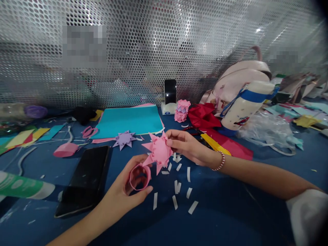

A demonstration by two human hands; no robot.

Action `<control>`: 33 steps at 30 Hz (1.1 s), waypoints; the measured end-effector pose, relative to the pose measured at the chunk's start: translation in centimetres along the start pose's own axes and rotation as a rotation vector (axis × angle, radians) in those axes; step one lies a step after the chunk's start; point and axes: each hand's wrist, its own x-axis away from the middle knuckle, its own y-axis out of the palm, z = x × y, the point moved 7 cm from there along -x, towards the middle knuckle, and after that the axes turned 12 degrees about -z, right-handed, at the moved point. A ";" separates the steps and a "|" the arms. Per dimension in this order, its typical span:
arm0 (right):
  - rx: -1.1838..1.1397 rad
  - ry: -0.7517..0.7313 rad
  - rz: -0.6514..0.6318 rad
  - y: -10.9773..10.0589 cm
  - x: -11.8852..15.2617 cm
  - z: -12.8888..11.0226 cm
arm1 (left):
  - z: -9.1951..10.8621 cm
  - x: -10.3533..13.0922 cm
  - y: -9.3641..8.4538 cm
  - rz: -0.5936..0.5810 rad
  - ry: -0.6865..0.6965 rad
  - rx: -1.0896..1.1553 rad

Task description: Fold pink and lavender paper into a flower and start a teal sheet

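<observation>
My left hand (134, 181) curls around a pink paper ring (148, 176), whose round opening faces me. Between the fingertips of my right hand (188, 145) is a pink paper star (159, 152) with pointed tips, held just above and right of the ring. The star's lower left point overlaps the ring's edge; whether they touch I cannot tell. Beyond them a purple paper star (124, 139) lies on the blue table. Several small white paper strips (188, 174) are scattered below my right hand.
A black phone (85, 177) and a green-and-white tube (25, 186) lie at left. Turquoise paper sheets (128, 119), an upright phone (170, 91) and a pink paper stack (182, 111) are at the back. Right stand a white bottle (243, 107), a yellow cutter (215, 144) and a backpack (230, 78).
</observation>
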 end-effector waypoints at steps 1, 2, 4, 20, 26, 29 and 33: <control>-0.005 0.007 0.005 -0.1 0.0 0.1 | 0.0 0.0 0.0 -0.001 -0.011 0.014; -0.012 0.015 0.009 -0.2 0.0 0.3 | 0.0 -0.1 -0.1 0.001 -0.019 0.030; -0.027 0.028 0.021 -0.5 0.1 0.5 | 0.1 -0.2 -0.2 0.006 -0.028 0.076; -0.058 0.021 0.077 -1.8 0.2 0.7 | 0.8 -0.5 0.2 -0.040 -0.016 0.131; -0.061 0.024 0.032 -1.7 0.2 0.8 | 0.8 -0.6 -0.6 -0.032 0.059 -0.033; -0.078 0.063 -0.018 -0.9 0.2 0.8 | 0.6 -0.7 -0.7 -0.041 0.075 -0.091; 0.012 0.144 -0.145 1.3 -0.2 0.6 | 0.5 -0.7 -1.2 0.040 0.082 -0.145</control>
